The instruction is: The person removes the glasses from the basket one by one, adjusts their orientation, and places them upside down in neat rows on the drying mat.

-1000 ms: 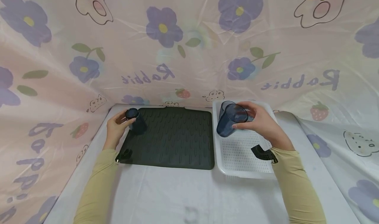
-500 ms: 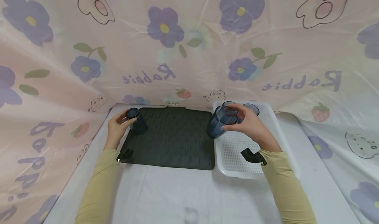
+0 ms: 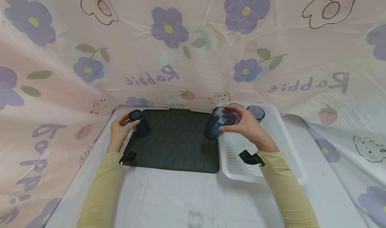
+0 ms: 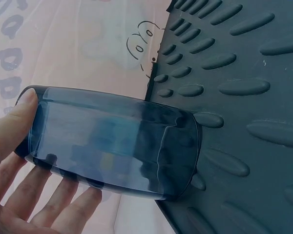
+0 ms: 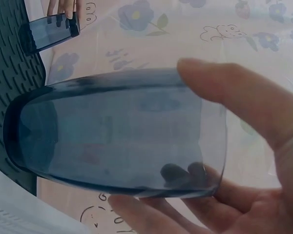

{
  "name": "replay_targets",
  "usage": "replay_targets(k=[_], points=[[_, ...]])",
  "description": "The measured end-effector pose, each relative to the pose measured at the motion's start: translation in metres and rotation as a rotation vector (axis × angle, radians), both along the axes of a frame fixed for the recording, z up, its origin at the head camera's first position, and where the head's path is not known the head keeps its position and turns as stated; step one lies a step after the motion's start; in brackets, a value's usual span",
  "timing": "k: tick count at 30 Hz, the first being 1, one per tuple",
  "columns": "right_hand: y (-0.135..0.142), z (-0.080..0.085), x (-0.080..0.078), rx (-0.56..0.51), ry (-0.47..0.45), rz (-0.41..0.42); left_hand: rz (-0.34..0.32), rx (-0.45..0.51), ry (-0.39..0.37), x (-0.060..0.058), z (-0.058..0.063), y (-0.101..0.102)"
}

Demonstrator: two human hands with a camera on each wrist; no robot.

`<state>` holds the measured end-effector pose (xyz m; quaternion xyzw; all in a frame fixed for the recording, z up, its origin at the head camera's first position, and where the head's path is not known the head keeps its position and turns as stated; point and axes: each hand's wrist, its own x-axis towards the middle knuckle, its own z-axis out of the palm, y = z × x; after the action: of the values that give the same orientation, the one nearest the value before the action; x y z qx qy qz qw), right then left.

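Note:
Near the back left corner of the dark ribbed mat [image 3: 178, 147], my left hand [image 3: 117, 132] grips a translucent blue cup [image 3: 142, 128] around its rim end. The left wrist view shows that cup [image 4: 107, 141] with its base against the mat, thumb on one side and fingers on the other. My right hand [image 3: 248, 127] holds a second blue cup [image 3: 212, 127], tilted, over the mat's right edge. In the right wrist view this cup [image 5: 122, 136] lies between thumb and fingers, its base toward the mat.
A white perforated basket [image 3: 233, 177] stands right of the mat. Inside at its back is another blue cup [image 3: 257, 111], with one more rim [image 3: 236, 104] partly hidden behind my right hand. A patterned curtain [image 3: 193, 64] rises behind the white table [image 3: 169, 198].
My right hand has carried its cup leftward from over the basket to the mat's right edge, uncovering another cup in the basket. The left hand has stayed with its cup.

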<state>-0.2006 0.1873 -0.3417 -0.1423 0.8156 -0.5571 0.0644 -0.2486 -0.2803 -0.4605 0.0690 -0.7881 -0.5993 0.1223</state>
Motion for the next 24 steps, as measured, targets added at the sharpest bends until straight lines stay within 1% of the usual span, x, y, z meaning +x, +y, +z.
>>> replay_targets(k=[8, 16, 24], points=[[-0.008, -0.008, -0.006, -0.042, -0.008, 0.011, -0.002, -0.017, -0.001, -0.001, -0.001, 0.000], [-0.016, -0.016, -0.012, -0.085, -0.059, -0.022, -0.005, -0.014, 0.000, -0.001, -0.002, 0.000], [-0.024, -0.024, -0.016, -0.100, -0.071, -0.047, -0.004, -0.013, -0.004, -0.002, -0.003, -0.001]])
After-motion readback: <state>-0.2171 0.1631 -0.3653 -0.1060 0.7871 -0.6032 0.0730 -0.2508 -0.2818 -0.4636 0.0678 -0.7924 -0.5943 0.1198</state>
